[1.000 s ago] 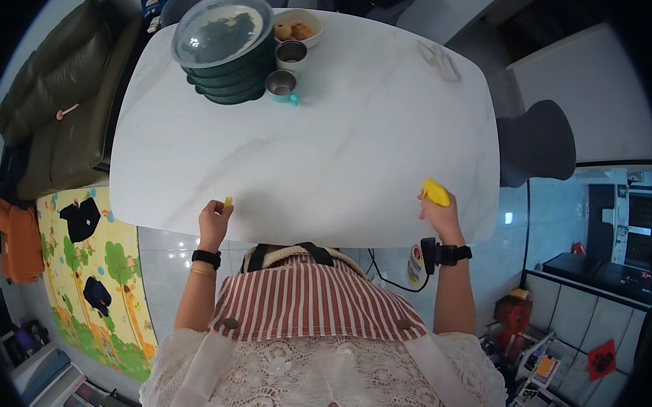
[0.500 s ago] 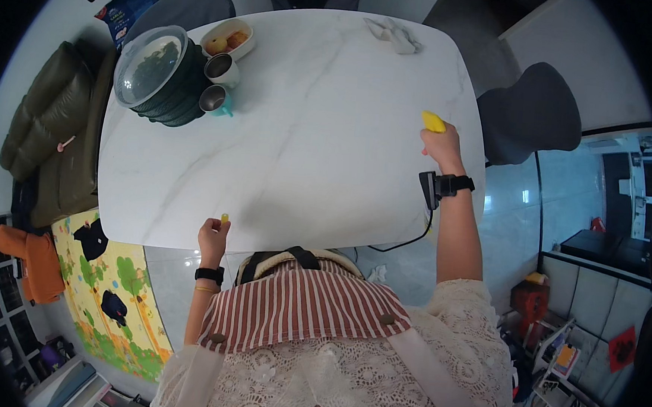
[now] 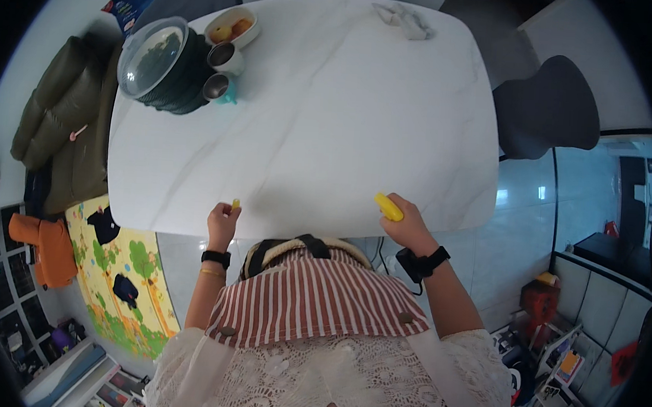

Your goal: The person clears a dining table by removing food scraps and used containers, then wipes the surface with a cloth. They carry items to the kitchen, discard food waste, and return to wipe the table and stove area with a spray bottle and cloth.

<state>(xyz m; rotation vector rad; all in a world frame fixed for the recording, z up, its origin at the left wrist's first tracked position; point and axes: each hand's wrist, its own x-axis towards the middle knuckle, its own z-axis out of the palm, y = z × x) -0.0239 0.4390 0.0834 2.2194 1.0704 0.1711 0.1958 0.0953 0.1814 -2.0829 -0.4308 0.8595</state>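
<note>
My right hand [image 3: 410, 226] is closed around a thick, smooth yellow object [image 3: 388, 206] with a rounded end, its kind not clear. It is held over the near right part of the white marble-patterned table [image 3: 329, 144]. At the near edge, further left, my left hand [image 3: 221, 228] pinches a small yellow piece [image 3: 235, 204] that looks like a cap between thumb and fingers. The two hands are well apart. My fingers hide the lower part of each yellow thing.
At the far left stand a stacked dark-green food cover with a clear lid [image 3: 153, 57], two mugs [image 3: 219, 89] and a dish of food [image 3: 233, 26]. A crumpled cloth [image 3: 404, 20] lies at the far edge. A grey chair [image 3: 547, 109] stands to the right.
My right hand has come back from the table's right side toward me, carrying the yellow object nearer my left hand. The left hand has barely moved and keeps the small yellow piece.
</note>
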